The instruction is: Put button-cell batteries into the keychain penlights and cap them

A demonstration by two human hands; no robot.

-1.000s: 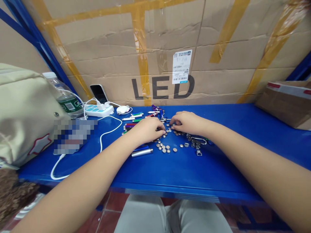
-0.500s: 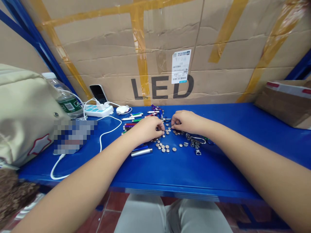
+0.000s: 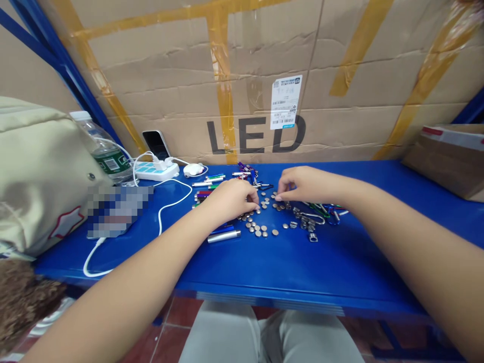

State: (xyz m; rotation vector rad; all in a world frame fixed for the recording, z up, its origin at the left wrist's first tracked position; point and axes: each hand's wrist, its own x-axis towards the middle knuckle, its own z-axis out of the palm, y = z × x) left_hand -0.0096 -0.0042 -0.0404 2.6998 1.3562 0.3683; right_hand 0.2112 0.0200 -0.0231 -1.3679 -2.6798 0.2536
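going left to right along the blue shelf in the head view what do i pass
beige fabric bag, clear plastic water bottle, white power strip, slim coloured metal tubes, left hand, round silver button cells, right hand, metal carabiner clips, brown cardboard box

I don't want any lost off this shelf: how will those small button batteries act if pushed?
Lying flat, the button batteries will probably slide, not roll, though one on edge could roll away. The glossy blue shelf looks smooth, so they may skate easily. Thin and flat, they are likely awkward to pinch up with fingertips.
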